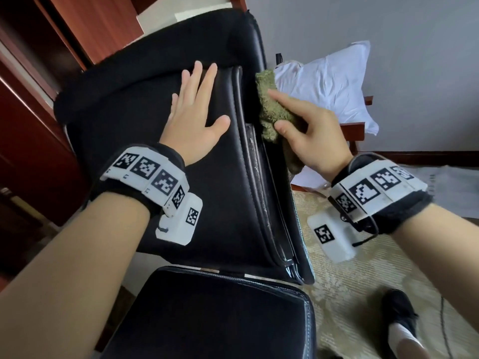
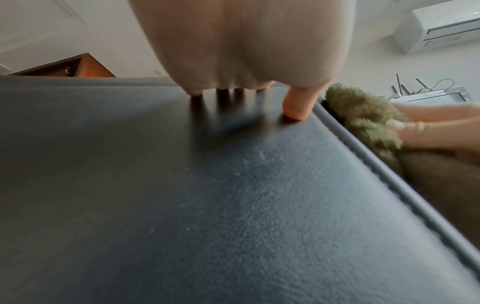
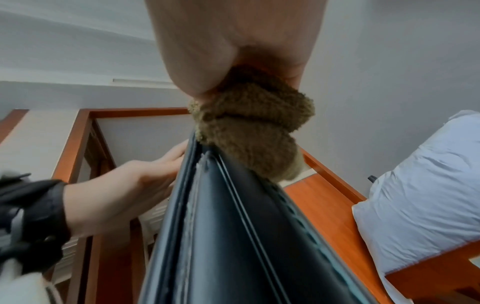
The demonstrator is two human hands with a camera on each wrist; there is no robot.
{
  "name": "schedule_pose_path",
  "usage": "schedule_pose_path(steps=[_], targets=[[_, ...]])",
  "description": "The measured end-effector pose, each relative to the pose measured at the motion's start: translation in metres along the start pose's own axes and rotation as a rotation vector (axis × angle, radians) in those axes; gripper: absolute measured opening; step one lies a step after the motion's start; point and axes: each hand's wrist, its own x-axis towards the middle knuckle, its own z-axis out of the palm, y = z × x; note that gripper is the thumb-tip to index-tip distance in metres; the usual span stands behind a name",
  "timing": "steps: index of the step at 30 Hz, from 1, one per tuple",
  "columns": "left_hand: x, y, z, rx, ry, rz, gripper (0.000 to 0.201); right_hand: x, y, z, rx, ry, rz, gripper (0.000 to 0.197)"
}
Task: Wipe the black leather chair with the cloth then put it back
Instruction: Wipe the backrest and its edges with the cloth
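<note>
Wiping step: we are working the olive green terry cloth (image 1: 272, 110) along the right side edge of the black leather chair (image 1: 228, 182) backrest, where piping and seams run from far to near.
Right hand: our right hand (image 1: 308, 136) holds the bunched cloth, thumb and curled fingers round it, the index finger lying straight along the top to press it against the edge.
Left hand: our left hand (image 1: 194, 112) lies flat on the face of the backrest, fingers straight and spread, steadying the chair.
Doing it well: we judge that long strokes following the seam, with the cloth folded over the edge, would lift the pale dust showing in the piping groove. The flat hand should push back against each stroke so the backrest does not swing.
Chair position: the backrest fills the middle; the seat cushion (image 1: 220, 317) sits near us, below it.
Around us: a white pillow (image 1: 334, 81) rests on a reddish wooden frame (image 1: 350, 130) just right of the cloth; dark red wooden furniture (image 1: 31, 125) stands left.
In the way: the pillow and frame crowd the right side, leaving little room for our elbow and cloth.
Floor: a black shoe (image 1: 399, 309) and thin cable lie near right.
</note>
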Motion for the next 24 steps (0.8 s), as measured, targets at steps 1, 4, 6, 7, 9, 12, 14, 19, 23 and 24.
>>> schedule_pose_path(steps=[1,4,6,7,9,12,14,19,23,24], targets=[[0.0,0.0,0.0,-0.005,0.0,-0.002,0.073,0.006,-0.004,-0.002,0.014,0.043,0.003,0.049],[-0.001,0.001,-0.001,-0.013,0.005,-0.003,0.073,0.022,-0.013,0.0,0.004,0.149,-0.01,0.05],[-0.002,0.001,-0.003,-0.011,0.005,-0.002,0.073,0.026,-0.014,0.006,-0.001,0.127,0.018,0.051],[-0.002,0.001,-0.003,-0.009,0.002,-0.004,0.072,0.024,-0.013,0.01,0.013,0.117,0.041,0.051],[-0.002,0.003,-0.002,0.006,-0.002,-0.011,0.072,0.014,-0.006,0.014,0.042,0.122,0.078,0.05],[-0.002,0.005,0.001,0.044,0.001,-0.018,0.072,-0.01,0.004,0.018,0.024,0.128,0.063,0.051],[-0.002,0.005,0.002,0.058,0.003,-0.017,0.072,-0.025,0.01,0.022,-0.012,0.123,0.039,0.052],[-0.002,0.004,0.003,0.04,0.023,-0.014,0.071,-0.033,0.013,0.026,-0.108,0.104,-0.021,0.047],[-0.006,0.003,0.009,0.046,0.07,-0.014,0.07,-0.011,0.001,0.013,-0.09,0.09,-0.029,0.046],[-0.008,0.003,0.013,0.049,0.081,-0.019,0.069,-0.004,-0.003,0.011,-0.086,0.102,-0.041,0.047]])
